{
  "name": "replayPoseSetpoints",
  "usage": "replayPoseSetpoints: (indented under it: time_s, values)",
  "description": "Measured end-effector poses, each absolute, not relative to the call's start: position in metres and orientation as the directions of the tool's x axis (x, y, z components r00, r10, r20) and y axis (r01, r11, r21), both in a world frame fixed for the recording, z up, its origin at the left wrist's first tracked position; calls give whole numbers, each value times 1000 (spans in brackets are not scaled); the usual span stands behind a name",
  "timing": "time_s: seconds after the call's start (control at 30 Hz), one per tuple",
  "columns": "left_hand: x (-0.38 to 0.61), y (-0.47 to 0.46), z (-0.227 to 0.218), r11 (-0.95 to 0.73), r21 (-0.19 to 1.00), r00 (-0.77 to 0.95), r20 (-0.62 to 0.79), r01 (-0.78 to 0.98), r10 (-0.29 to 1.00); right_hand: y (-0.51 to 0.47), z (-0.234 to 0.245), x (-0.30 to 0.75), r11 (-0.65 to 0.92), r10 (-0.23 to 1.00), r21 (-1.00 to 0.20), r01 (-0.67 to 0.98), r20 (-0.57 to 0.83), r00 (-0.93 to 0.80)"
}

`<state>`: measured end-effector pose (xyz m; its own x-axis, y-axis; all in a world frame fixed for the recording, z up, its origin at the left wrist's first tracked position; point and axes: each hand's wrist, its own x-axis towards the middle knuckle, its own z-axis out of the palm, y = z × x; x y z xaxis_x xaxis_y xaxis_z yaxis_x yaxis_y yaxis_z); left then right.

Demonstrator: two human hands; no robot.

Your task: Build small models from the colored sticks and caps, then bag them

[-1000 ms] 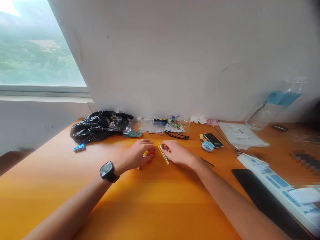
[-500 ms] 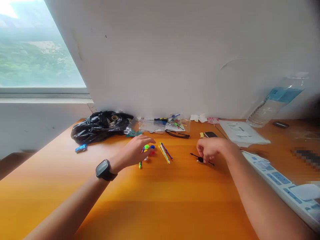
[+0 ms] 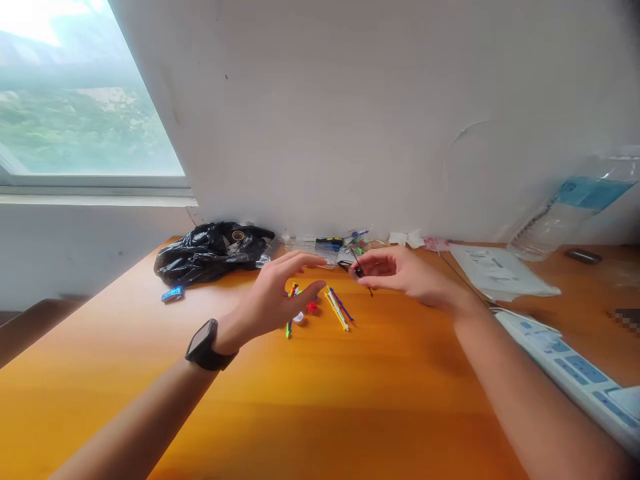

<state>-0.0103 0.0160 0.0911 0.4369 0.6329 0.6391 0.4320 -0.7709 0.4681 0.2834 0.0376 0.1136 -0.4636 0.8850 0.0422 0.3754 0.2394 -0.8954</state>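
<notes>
My right hand (image 3: 403, 275) is raised over the table, thumb and fingers pinching a black arrow spinner (image 3: 359, 272) with a round centre. The thin pointer tilts steeply between the fingertips. To its left, my left hand (image 3: 275, 293) hovers with thumb and fingers apart, holding nothing. Partly hidden beneath that hand are a red round piece (image 3: 313, 308), a whitish round piece (image 3: 299, 319) and a green-tipped arrow (image 3: 289, 329). Between the hands, yellow, white and blue slim arrows (image 3: 338, 310) lie side by side on the wooden table (image 3: 320, 413).
A black plastic bag (image 3: 210, 257) and a small blue packet (image 3: 173, 294) lie at the left. Clear bags of small parts (image 3: 357, 243) rest along the wall. Rightward are a white printed sheet (image 3: 505, 270), a plastic bottle (image 3: 565, 207) and a power strip (image 3: 565, 367).
My right hand has lifted the black arrow spinner off the table and carried it leftward, closer to my left hand. My left hand's fingers have spread wider. The view has shifted slightly.
</notes>
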Motion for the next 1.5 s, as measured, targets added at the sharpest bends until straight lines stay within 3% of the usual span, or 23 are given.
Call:
replayPoseSetpoints:
  time_s: [0.17,0.4,0.6,0.9,1.13,1.27,1.37,1.5]
  values:
    - [-2,6,98,-834,422,430,718,356,547,22,108,231,184,882,-982,45,145,-448]
    - [-6,8,102,-841,408,427,730,355,534,16,101,216,72,887,-990,-120,118,-446]
    - [-4,4,102,-846,419,425,734,331,530,11,108,213,34,916,-993,-116,77,-395]
    - [-4,2,102,-847,437,488,692,304,532,9,107,209,56,874,-995,-83,89,-477]
    - [-4,9,92,-748,601,501,573,282,649,14,94,211,57,847,-992,110,-10,-531]
    - [-8,10,89,-628,712,564,392,315,727,35,71,227,111,910,-915,387,-63,-410]
    - [-2,7,83,-676,637,666,325,371,671,49,55,236,145,961,-708,691,-66,-269]
    - [7,8,62,-773,519,780,282,365,558,51,43,238,82,952,-592,802,-191,-238]
